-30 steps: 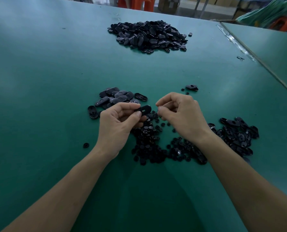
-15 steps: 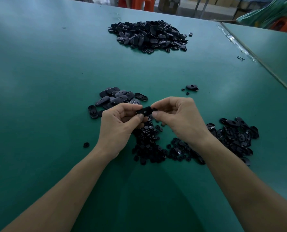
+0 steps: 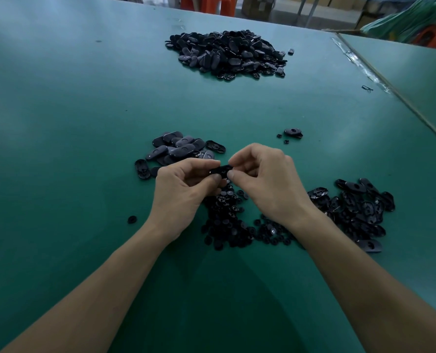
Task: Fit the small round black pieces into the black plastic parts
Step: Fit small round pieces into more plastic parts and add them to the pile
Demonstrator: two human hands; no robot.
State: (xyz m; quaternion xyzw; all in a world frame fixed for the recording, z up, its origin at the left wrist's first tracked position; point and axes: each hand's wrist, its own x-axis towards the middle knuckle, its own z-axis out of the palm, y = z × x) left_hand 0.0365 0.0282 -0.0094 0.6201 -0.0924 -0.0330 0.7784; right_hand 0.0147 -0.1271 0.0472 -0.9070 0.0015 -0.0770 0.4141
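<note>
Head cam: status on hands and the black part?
Left hand pinches black plastic part; right hand pinches its other end. Fit hidden by fingers. Loose round pieces piled beneath; nothing blocking.

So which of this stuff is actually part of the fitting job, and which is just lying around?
In the job: black oval part pinched between left hand and right hand; heap of small round pieces; right-side oval parts; near group of ovals; far big pile.
Lying about: lone round piece; tape strip; orange stool; green bundle.
</note>
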